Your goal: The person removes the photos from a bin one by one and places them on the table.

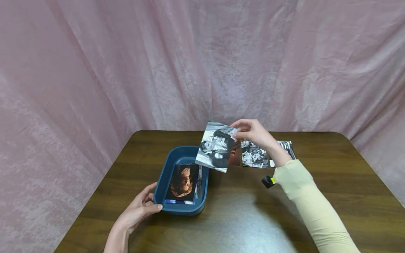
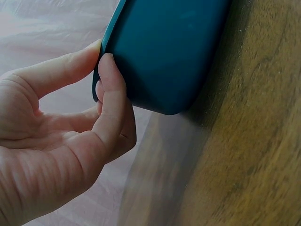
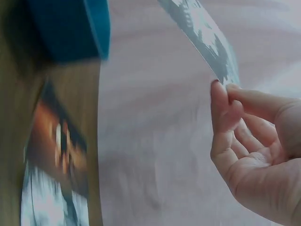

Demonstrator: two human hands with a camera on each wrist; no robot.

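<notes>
My right hand [image 1: 253, 133] pinches a black-and-white photo [image 1: 216, 147] by its edge, between thumb and fingers. In the head view the photo overlaps the right rim of a blue plastic bin [image 1: 160, 182]. The right wrist view shows the photo [image 3: 202, 35] slightly bent above the fingertips of the right hand [image 3: 258, 141]. With thumb and curled fingers, my left hand [image 1: 139, 209] grips the bin's near left rim, also seen in the left wrist view, where the bin [image 2: 160, 56] has its side toward the hand [image 2: 70, 117]. Inside the bin, a dark portrait photo [image 1: 183, 182] lies on top of others.
To the right of the bin, a row of photos lies on the wooden table [image 1: 234, 211]: a brown-orange one [image 1: 235, 158], a black-and-white one [image 1: 254, 156] and another [image 1: 286, 147] partly behind the right wrist. A pink curtain [image 1: 202, 63] hangs behind the table.
</notes>
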